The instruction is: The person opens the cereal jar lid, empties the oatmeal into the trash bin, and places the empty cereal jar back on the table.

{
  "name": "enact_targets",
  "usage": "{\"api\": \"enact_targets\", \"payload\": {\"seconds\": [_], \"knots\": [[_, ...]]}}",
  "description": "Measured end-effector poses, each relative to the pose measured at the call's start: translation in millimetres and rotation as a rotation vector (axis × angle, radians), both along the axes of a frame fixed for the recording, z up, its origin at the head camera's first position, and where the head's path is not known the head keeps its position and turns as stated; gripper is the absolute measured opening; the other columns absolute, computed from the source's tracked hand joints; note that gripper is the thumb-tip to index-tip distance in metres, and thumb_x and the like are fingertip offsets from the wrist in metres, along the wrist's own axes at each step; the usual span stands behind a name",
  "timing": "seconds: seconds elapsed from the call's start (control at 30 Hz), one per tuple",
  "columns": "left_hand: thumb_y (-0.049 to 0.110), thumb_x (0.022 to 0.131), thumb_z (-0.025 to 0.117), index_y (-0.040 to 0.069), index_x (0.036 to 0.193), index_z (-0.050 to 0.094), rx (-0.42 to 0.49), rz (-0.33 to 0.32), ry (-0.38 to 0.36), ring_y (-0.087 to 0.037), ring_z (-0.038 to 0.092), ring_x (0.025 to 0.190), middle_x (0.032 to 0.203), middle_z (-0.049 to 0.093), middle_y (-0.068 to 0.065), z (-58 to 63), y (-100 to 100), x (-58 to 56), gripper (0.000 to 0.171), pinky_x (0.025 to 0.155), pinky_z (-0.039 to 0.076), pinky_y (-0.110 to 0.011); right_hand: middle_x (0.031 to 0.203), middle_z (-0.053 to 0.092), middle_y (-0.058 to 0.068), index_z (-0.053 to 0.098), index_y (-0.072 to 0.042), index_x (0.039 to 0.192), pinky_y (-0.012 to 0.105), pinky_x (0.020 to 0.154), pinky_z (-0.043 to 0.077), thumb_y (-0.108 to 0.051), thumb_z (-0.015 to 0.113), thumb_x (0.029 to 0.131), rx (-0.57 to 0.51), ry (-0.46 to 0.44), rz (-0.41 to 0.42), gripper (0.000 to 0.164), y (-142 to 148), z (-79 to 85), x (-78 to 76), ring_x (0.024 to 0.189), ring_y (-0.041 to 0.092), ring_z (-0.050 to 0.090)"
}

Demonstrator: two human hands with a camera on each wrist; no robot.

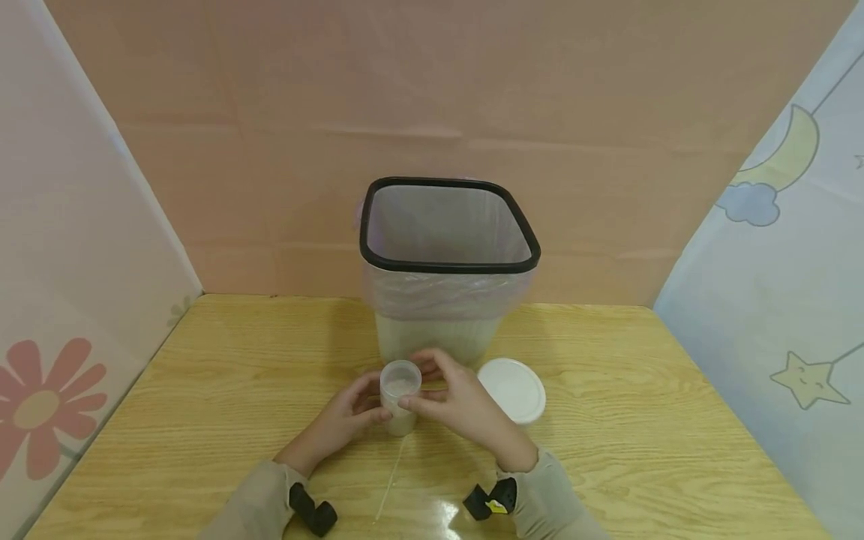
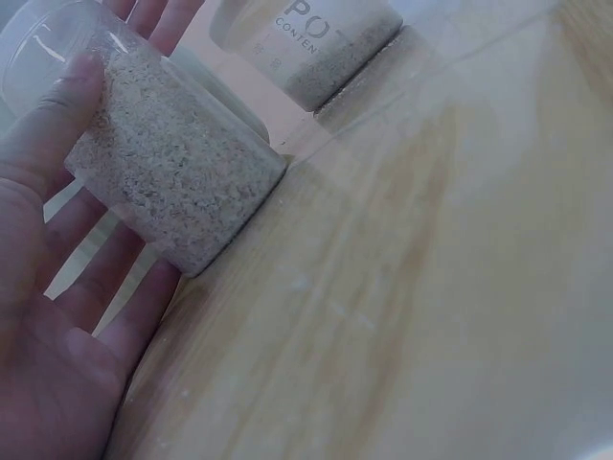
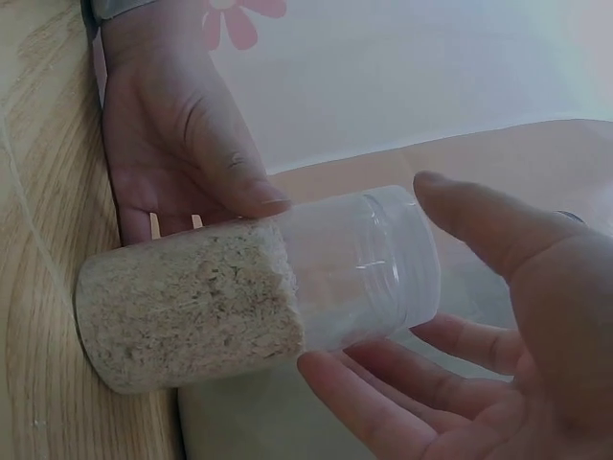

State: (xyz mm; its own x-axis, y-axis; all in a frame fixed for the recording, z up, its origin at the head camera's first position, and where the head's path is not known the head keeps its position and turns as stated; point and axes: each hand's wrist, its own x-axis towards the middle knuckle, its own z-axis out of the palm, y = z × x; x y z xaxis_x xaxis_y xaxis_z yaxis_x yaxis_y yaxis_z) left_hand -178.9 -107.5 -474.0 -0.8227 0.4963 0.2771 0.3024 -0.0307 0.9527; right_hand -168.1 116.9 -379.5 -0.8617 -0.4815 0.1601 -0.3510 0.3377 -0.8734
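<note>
A clear cylindrical jar (image 1: 400, 386) of pale grains (image 3: 192, 307) stands on the wooden table between the two hands. The grains fill its lower part; above them is a clear neck with ring-like threads. Whether a clear cap sits on top I cannot tell. The left hand (image 1: 354, 409) holds the jar's side, its thumb (image 2: 72, 81) on the wall and fingers behind. From the other side, the right hand (image 1: 459, 397) reaches around the upper part, its thumb at the rim and fingertips against the wall.
Right of the hands is a white round lid (image 1: 513, 390). The left wrist view shows a clear lettered container (image 2: 326, 57) with grains inside. Behind the jar stands a bag-lined bin (image 1: 448, 267) with a black rim. A thin pale streak (image 1: 390, 480) runs along the table (image 1: 256, 360).
</note>
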Motion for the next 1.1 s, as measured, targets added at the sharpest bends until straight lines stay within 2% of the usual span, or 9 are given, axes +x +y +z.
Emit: {"api": "enact_targets", "payload": {"seconds": [0.2,0.43,0.63,0.77,0.93,1.1], "knots": [[0.007,0.088,0.064,0.008,0.136,0.042,0.000,0.002,0.005,-0.018,0.051,0.117,0.127,0.052,-0.014,0.2,0.4,0.4,0.053,0.097,0.045,-0.032,0.115,0.057,0.005,0.051,-0.013,0.120,0.028,0.081,0.054,-0.031,0.073,0.082,-0.004,0.006,-0.018,0.048,-0.7,-0.4,1.0,0.103,0.020,0.058],[0.007,0.088,0.064,0.011,0.136,0.042,-0.001,0.000,-0.003,-0.019,0.050,0.119,0.129,0.051,-0.012,1.0,0.6,0.0,0.053,0.098,0.044,-0.032,0.114,0.058,0.003,0.051,-0.017,0.123,0.027,0.081,0.054,-0.033,0.071,0.084,-0.015,0.002,0.005,0.046,0.3,-2.2,-0.5,0.103,0.019,0.058],[0.008,0.088,0.065,0.011,0.136,0.042,-0.010,0.009,-0.016,-0.017,0.050,0.118,0.129,0.052,-0.012,-0.1,0.3,-0.2,0.054,0.098,0.044,-0.032,0.119,0.056,0.003,0.051,-0.017,0.129,0.027,0.084,0.052,-0.020,0.067,0.089,-0.019,-0.006,0.046,0.043,1.1,-1.5,-0.9,0.106,0.020,0.055],[0.009,0.088,0.065,0.011,0.136,0.042,-0.017,0.012,-0.016,-0.018,0.050,0.118,0.129,0.052,-0.012,-1.0,0.4,-0.9,0.054,0.098,0.044,-0.032,0.126,0.052,0.009,0.047,-0.008,0.135,0.028,0.087,0.051,-0.009,0.061,0.091,0.009,0.003,0.073,0.046,0.3,9.8,5.1,0.111,0.026,0.053],[0.009,0.088,0.065,0.011,0.135,0.043,-0.014,0.012,-0.011,-0.018,0.051,0.117,0.127,0.052,-0.012,-2.1,0.6,-2.2,0.053,0.097,0.045,-0.031,0.126,0.051,0.015,0.043,0.000,0.136,0.030,0.085,0.052,-0.010,0.061,0.091,0.044,0.021,0.069,0.049,-2.9,31.1,15.3,0.109,0.030,0.053],[0.009,0.087,0.066,0.009,0.135,0.043,-0.010,0.015,-0.005,-0.017,0.051,0.116,0.126,0.053,-0.013,-2.2,0.1,-2.5,0.053,0.097,0.045,-0.031,0.122,0.052,0.017,0.042,0.001,0.132,0.040,0.085,0.053,-0.012,0.067,0.088,0.035,0.017,0.045,0.052,-6.2,33.6,16.5,0.106,0.033,0.055]]}}
